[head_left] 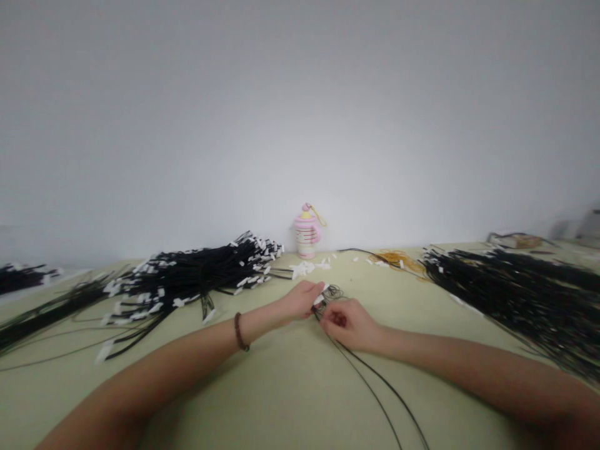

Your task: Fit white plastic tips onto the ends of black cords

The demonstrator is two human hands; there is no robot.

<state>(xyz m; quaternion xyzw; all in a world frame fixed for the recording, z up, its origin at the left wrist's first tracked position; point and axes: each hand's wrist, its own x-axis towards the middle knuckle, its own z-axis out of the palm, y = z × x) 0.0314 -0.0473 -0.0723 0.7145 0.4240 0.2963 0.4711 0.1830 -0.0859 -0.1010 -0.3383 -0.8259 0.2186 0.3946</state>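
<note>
My left hand (302,299) and my right hand (349,324) meet at the middle of the pale green table (281,387). Both are closed on thin black cords (370,375) that trail from the hands toward me. A small coil of the cord (332,291) shows just beyond my fingers. My left fingertips pinch a small white tag (320,296) on the cord. A dark bead bracelet (239,331) sits on my left wrist.
A big pile of black cords with white tags (197,275) lies at the left. Another black cord pile (515,281) spreads at the right. A pink and white bottle (307,232) stands by the wall, with loose white tags (304,269) and yellow rubber bands (398,257) near it.
</note>
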